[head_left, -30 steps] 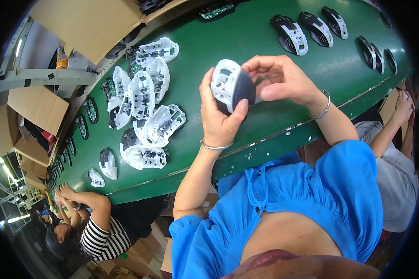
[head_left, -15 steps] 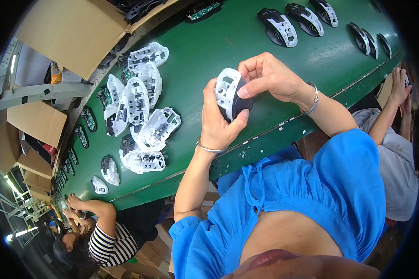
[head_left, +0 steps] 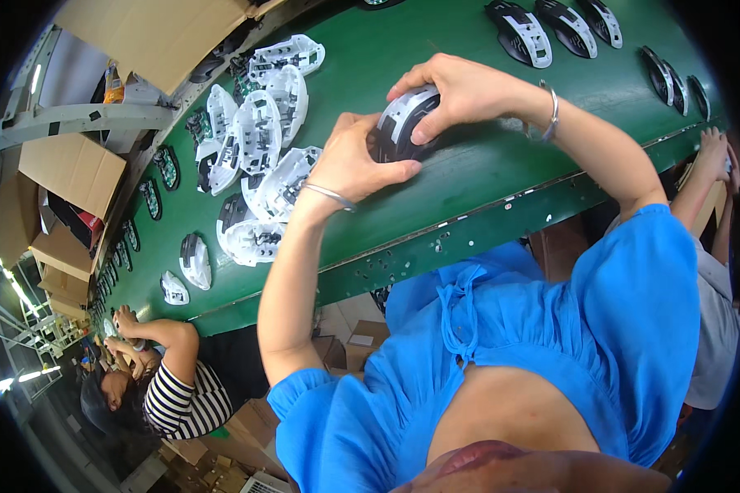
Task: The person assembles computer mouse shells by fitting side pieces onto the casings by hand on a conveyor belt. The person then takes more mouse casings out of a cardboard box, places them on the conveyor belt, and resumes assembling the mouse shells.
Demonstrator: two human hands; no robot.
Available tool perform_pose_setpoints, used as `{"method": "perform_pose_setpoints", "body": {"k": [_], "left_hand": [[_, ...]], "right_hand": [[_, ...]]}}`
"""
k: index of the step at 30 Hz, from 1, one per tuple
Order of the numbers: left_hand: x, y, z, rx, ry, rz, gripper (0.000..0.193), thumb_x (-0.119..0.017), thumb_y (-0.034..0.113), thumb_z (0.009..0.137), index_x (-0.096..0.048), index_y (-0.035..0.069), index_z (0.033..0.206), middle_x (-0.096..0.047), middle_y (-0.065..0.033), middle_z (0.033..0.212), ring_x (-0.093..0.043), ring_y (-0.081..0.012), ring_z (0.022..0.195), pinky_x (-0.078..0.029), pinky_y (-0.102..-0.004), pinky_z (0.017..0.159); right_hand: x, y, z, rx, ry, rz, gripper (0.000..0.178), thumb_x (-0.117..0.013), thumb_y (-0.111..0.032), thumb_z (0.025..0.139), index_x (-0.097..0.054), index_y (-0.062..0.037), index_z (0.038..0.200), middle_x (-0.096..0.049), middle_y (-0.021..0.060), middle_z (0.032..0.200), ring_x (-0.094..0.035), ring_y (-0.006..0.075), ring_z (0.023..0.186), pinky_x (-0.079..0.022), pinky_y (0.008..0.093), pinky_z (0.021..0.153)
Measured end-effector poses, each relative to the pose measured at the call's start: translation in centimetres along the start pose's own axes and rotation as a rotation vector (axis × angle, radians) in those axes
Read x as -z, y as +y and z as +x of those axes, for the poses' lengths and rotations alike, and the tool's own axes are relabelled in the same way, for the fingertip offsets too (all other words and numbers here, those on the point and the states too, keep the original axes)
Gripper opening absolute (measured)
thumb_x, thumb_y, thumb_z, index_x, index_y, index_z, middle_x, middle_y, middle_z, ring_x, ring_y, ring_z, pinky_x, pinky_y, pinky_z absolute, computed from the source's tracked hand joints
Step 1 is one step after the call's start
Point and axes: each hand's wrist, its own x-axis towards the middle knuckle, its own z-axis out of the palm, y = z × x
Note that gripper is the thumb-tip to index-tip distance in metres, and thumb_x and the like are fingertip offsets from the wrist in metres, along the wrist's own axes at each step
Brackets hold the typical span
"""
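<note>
Both of my hands are round a black and white computer mouse [head_left: 404,125], held just above the green work surface. My right hand [head_left: 467,92] grips its far end and near side, fingers over the top and thumb pressed on the black side. My left hand [head_left: 347,158] cups the other end; its fingertips are partly hidden behind the mouse and its thumb points along below it. Left of my hands lies a pile of open white mouse shells [head_left: 257,131] with black parts inside. The underside of the held mouse is hidden.
Several black and white mouse shells [head_left: 520,34] lie at the far right. Green circuit boards [head_left: 167,168] line the left edge, near cardboard boxes [head_left: 72,177]. A co-worker in a striped top [head_left: 191,401] sits at the left; another person's hands [head_left: 713,154] show at the right.
Both hands have moved away from my body with the mouse, lowering it toward the work surface. My right hand has shifted its grip over the top, and my left thumb has come off the side.
</note>
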Motion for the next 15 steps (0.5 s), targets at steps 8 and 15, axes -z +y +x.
{"method": "perform_pose_setpoints", "body": {"k": [8,15], "left_hand": [[0.6,-0.7,0.8,0.124,-0.111,-0.071,0.061,-0.083,0.033,0.06,-0.064,-0.006,0.103,-0.059,-0.0042,0.083,-0.05,-0.0103,0.072,-0.044,-0.024,0.066],[1.1,-0.3,0.6,0.11,-0.2,-0.052,0.074,-0.088,0.03,0.056,-0.06,-0.006,0.115,-0.059,-0.0051,0.09,-0.053,-0.0115,0.077,-0.045,-0.0234,0.073]], "right_hand": [[0.9,-0.7,1.7,-0.04,-0.1,0.049,0.061,-0.081,-0.021,0.059,-0.063,0.0096,0.108,-0.068,0.0175,0.09,-0.065,0.0199,0.078,-0.051,0.0275,0.073],[0.1,-0.5,0.5,0.066,-0.123,-0.216,0.058,-0.078,-0.033,0.059,-0.065,0.002,0.104,-0.063,0.0163,0.1,-0.061,0.0274,0.09,-0.049,0.0351,0.077]]}}
